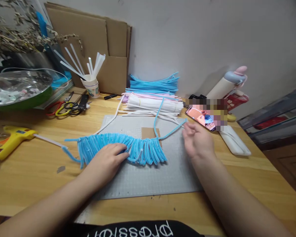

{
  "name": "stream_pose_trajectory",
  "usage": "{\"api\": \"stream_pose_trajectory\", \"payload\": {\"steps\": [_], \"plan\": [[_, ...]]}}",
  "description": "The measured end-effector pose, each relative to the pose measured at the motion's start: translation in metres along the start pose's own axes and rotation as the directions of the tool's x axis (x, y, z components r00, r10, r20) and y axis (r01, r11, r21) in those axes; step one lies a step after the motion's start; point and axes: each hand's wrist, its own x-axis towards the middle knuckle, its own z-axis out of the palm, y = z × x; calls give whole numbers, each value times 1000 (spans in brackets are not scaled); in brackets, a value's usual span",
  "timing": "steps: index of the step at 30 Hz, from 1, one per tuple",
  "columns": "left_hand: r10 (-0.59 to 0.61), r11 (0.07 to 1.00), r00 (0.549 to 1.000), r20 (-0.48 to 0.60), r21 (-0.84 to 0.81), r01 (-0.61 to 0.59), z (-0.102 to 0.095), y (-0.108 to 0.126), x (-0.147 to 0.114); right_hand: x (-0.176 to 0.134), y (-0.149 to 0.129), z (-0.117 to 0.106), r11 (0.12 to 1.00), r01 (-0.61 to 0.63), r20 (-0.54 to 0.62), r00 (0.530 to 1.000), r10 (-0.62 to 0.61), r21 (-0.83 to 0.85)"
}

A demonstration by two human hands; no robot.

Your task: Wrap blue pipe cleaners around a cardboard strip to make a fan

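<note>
Blue fuzzy pipe-cleaner coil (138, 146), one; left hand (110, 158) holding it, fingers narrow; right hand (198, 141) at one blue stem (172, 131); grip unclear.

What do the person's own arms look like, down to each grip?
The left arm and right arm show no sleeve, watch or bracelet. The left grip and right grip are ungloved, with no ring visible. At the bottom edge is a black top with white lettering.

Blue strip (148, 151), pt. on mat (143, 184)
</note>
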Motion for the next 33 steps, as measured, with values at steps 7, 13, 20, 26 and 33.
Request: {"api": "stream_pose_trajectory", "payload": {"steps": [7, 13, 20, 26, 33], "plan": [[-156, 985, 984, 90, -60, 162, -8, 13, 14, -77, 11, 15, 515, 768, 882, 468, -48, -380], [-297, 925, 944, 141, -201, 322, -20, 14, 18, -111, 52, 28, -78, 913, 917, 399, -20, -400], [-344, 850, 899, 270, -318, 421, -33, 13, 28, -101, 68, 38, -257, 921, 956, 287, -63, -294], [-403, 803, 902, 157, -411, 431, -25, 13, 34, -96, 68, 36, -269, 918, 956, 265, -126, -290], [-545, 539, 832, 105, -716, 444, -7, 9, 30, -97, 72, 36, -249, 922, 954, 275, -120, -297]]}}
